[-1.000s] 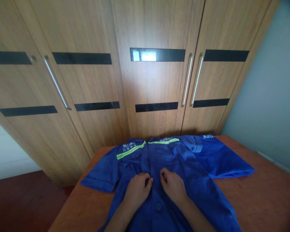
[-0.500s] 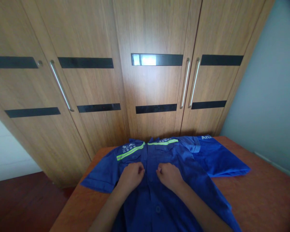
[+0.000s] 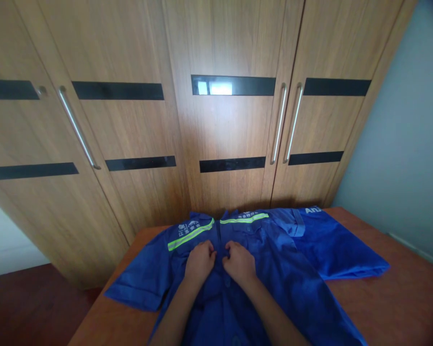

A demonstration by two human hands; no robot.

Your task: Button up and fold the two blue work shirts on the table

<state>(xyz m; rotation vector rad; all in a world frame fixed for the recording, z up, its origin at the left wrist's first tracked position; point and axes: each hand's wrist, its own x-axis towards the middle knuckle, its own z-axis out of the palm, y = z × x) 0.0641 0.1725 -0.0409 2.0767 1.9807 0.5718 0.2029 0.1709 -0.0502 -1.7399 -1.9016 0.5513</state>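
A blue short-sleeved work shirt with yellow-green reflective strips and white lettering lies front up, its collar toward the wardrobe. My left hand is closed at the left side of the button front, below the chest strip, with the fingers curled down into the cloth. Across the front from it, my right hand is closed in the same way on the right side, close to the left one. The fingertips of both hands are partly hidden. Buttons show faintly along the front below my hands.
The shirt rests on a reddish-brown wooden table. Folded bright blue fabric with white letters lies under the right sleeve. Right behind the table stands a wooden wardrobe with metal handles. A pale wall is at the right.
My right hand has moved inward, nearer my left hand, along the shirt's front. My left hand has shifted slightly left in view. The camera view has moved a little closer.
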